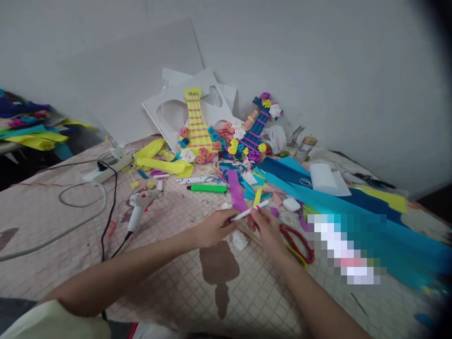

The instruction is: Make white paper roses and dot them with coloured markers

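Observation:
Over the middle of the table, a slim white felt-tip pen [243, 214] with a pinkish-red band lies slantwise between both hands. The fingers of my left hand [216, 227] close round its lower left end. My right hand [267, 230] pinches it near the coloured band, its upper end pointing up and right. Just right of that hand are scissors with red handles [300, 244]. A purple paper strip [235, 186] lies behind the pen, next to a thick green marker [207, 189] and several white pens [195, 180]. Crumpled white paper [240, 241] rests between my wrists.
A white hot glue gun [137, 209] with a black cord stands at left, near a power strip [109, 169]. Two flower-decorated craft guitars, one yellow [198, 122], one blue [257, 127], lean at the back. Blue crepe paper [339, 202] covers the right side.

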The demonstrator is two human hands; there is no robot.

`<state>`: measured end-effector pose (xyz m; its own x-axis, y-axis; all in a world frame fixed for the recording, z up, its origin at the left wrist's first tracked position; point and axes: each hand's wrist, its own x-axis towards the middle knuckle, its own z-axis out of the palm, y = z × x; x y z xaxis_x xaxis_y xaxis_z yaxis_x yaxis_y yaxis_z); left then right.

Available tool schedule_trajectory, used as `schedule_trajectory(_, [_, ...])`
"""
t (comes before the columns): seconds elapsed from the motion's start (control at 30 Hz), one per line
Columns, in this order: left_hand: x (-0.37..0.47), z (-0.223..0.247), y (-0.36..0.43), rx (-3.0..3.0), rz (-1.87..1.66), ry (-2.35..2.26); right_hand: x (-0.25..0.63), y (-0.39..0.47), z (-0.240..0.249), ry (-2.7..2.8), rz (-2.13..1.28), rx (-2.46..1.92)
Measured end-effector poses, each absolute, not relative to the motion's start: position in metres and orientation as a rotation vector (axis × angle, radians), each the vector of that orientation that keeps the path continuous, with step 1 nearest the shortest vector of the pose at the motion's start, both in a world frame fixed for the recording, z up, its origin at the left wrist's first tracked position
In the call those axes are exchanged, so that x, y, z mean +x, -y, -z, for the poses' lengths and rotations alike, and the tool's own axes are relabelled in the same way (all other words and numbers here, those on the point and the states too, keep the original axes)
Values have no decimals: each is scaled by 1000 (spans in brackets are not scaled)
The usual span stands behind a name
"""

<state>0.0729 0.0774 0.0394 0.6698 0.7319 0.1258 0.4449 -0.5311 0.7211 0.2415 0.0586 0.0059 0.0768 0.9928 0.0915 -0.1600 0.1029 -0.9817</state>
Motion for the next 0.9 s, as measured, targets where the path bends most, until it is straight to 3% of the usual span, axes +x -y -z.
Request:
schedule_trajectory(0.37, [59, -37, -61, 2000, -550, -1004, 241, -57, -9, 1055, -1243, -1029])
schedule_trajectory(0.9, [55, -47, -58, 1485, -322, -725, 232, -46, -12, 1165, -1213, -972])
